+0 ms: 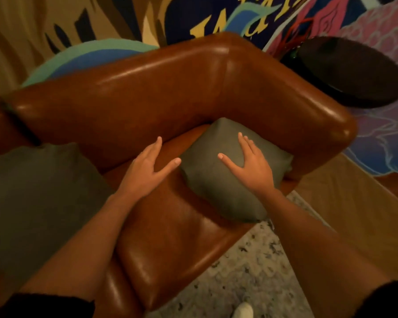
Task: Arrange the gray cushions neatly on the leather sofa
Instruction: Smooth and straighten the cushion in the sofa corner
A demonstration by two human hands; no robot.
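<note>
At 9 o'clock, a second gray cushion (39, 191) rests on the leather sofa (170, 92). Your left hand (147, 166), fingers straight and thumb splayed, is just beside the corner cushion (216, 187) at 1 o'clock. Your right hand (253, 164) lies flat on it, fingers straight.

No text can be read with certainty. The only marks that look like lettering are large yellow strokes (218, 26) on a dark blue patch of the painted wall (115, 17), at the far side behind the leather sofa (170, 76). They resemble brushed script but are blurred and cut off at the top edge, so no word can be made out.
</note>
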